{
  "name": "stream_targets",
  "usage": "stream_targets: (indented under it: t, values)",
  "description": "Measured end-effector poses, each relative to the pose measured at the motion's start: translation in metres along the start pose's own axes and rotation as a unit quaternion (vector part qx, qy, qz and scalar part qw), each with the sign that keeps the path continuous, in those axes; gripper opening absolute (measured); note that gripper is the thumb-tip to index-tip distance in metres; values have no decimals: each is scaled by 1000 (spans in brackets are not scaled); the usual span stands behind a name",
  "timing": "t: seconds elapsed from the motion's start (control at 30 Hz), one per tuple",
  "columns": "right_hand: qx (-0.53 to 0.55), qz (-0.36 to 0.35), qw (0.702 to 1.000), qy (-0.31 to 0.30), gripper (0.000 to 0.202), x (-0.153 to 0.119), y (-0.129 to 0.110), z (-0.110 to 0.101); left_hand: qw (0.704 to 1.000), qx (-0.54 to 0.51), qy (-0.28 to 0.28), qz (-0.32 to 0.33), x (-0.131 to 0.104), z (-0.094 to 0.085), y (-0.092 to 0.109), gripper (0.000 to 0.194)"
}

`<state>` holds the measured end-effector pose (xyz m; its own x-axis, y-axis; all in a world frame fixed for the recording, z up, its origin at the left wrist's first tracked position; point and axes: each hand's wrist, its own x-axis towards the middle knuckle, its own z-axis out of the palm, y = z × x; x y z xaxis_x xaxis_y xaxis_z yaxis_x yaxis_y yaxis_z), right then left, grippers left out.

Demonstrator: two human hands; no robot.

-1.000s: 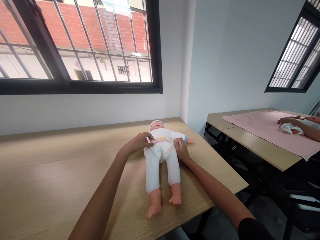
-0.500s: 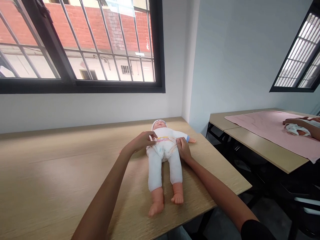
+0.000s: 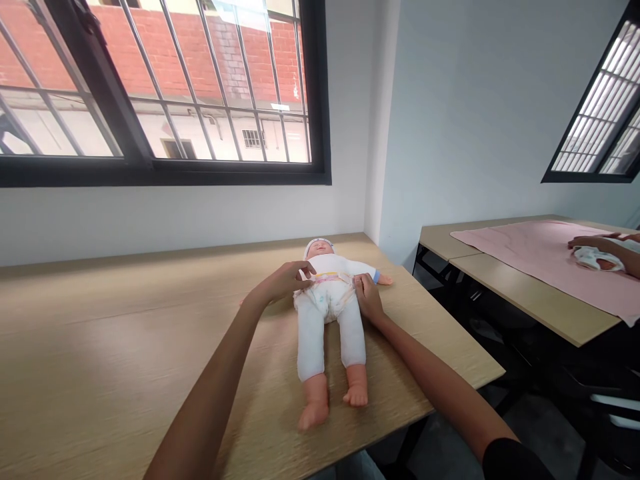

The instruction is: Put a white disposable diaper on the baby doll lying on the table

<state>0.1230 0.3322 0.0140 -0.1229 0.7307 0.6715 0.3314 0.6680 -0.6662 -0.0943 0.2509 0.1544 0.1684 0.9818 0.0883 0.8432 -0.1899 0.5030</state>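
A baby doll (image 3: 310, 343) in white clothes and a cap lies on its back on the table, feet towards me. Round its hips is a white diaper (image 3: 329, 299) with a yellow and pink band at the waist. My left hand (image 3: 285, 280) has its fingers bent over the diaper's left edge at the waist. On the other side, my right hand (image 3: 369, 299) is closed at the diaper's right edge, its fingertips pressed against it. The doll's left-side arm is mostly hidden behind my left hand.
The wooden table (image 3: 125, 347) ends in an edge at the right and near side. Beyond a gap stands another table with a pink cloth (image 3: 530, 260), where another person's hands (image 3: 600, 243) touch something white. A barred window (image 3: 215, 87) is in the wall ahead.
Both my hands keep their places at the sides of the diaper. The view has shifted very slightly; the doll lies as before.
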Motion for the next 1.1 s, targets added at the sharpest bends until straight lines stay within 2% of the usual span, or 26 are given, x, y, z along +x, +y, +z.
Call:
stream_targets:
  t: [0.43, 0.77, 1.1]
  values:
    - [4, 4, 1000, -5, 28, 0, -1, 0, 1000, -1, 13, 5, 0, 2, -2, 33]
    - [5, -3, 1000, 2, 26, 0, 0, 0, 998, -51, -6, 26, 3, 0, -6, 28]
    - [9, 4, 1000, -3, 26, 0, 0, 1, 1000, -26, 11, 7, 3, 2, -3, 24]
